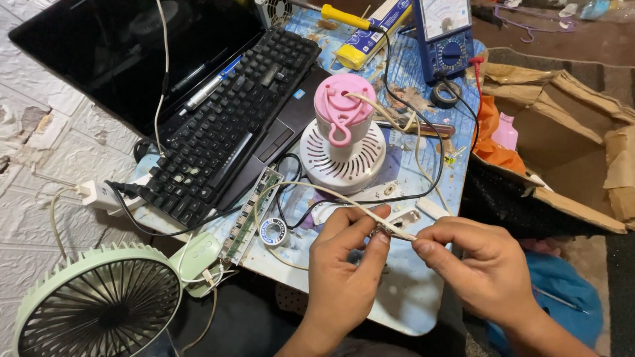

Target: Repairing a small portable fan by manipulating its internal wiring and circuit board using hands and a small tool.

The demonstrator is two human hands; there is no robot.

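Both hands meet low over the front of the desk (410, 291), just in front of the white round base (342, 158) with the pink cap (342, 99). The left hand (344, 264) has its thumb and forefinger pressed together on a cream cable (317, 190), with a small metal part caught at the same spot. The right hand (479, 264) pinches the cable's end between thumb and forefinger, its fingertip nearly touching the left thumb. From the hands the cable loops back to the left and up toward the pink cap.

Left of the white base lies a laptop (132, 53) with a separate black keyboard (231, 119) laid across it and a pen (210, 84) on the keys. Just in front and left of the base lie a green circuit strip (251, 215) and a small spool of solder (272, 231). Behind the base, to the right, stands a blue meter (446, 36), and a yellow-handled screwdriver (344, 16) lies directly behind it. A pale green fan (99, 304) sits far left and in front of the base, and a torn cardboard box (569, 132) is to its right.
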